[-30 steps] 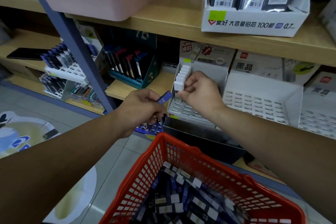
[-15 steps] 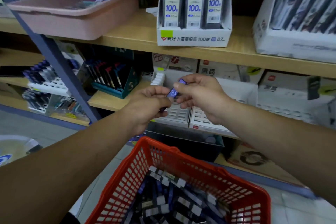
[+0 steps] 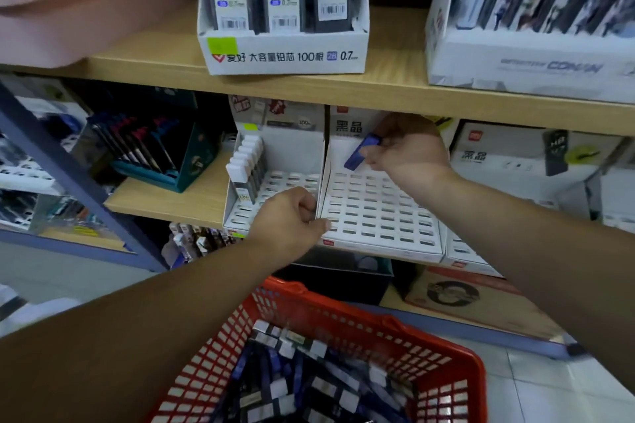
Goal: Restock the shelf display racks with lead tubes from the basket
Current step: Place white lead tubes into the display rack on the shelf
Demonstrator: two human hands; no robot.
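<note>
Head view, our right hand pinches a blue lead tube over the white rack, our left hand grips that rack's left edge, red basket of tubes below.

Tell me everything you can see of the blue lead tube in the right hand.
The blue lead tube is a slim, flat-sided case of blue plastic, slightly motion-blurred. The right hand pinches its upper end between thumb and fingertips. It is tilted, with its lower end pointing down and left, over the back rows of the white slotted display rack and not yet in a slot. Any label is unreadable.
</note>
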